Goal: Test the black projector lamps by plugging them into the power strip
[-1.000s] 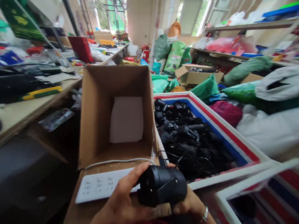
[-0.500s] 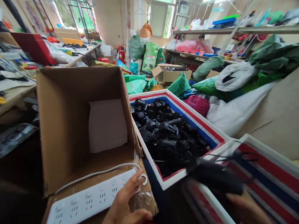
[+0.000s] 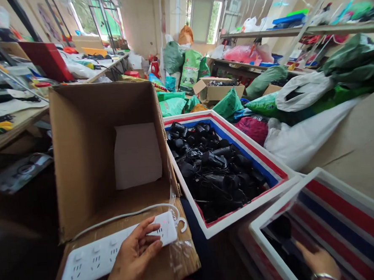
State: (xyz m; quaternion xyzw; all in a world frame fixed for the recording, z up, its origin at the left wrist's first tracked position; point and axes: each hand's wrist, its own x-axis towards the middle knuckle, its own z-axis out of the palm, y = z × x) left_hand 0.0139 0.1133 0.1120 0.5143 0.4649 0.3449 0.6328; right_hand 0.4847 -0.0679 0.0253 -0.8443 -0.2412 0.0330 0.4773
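My left hand [image 3: 133, 253] rests over the white power strip [image 3: 99, 259], its fingers loosely curled and apart, holding nothing. The strip lies on a cardboard flap, with its white cord [image 3: 128, 214] running behind it. At lower right, my right hand [image 3: 319, 260], with a metal band at the wrist, reaches down into a striped foam box [image 3: 343, 215]. Its fingers are on a black device [image 3: 281, 231], blurred and partly lost in the dark interior. Between the hands, a second striped box [image 3: 263, 201] holds a heap of black corded devices [image 3: 214, 168].
An open cardboard box [image 3: 80, 163] stands on its side behind the power strip, with a loose cardboard sheet [image 3: 137, 155] inside. Green and white sacks [image 3: 313, 132] pile up at the right. A cluttered workbench [image 3: 21, 120] runs along the left; shelves [image 3: 275, 33] stand at back right.
My right hand has carried the black device rightward and down into the right box. My left hand has slid left, from the end of the power strip onto its sockets.
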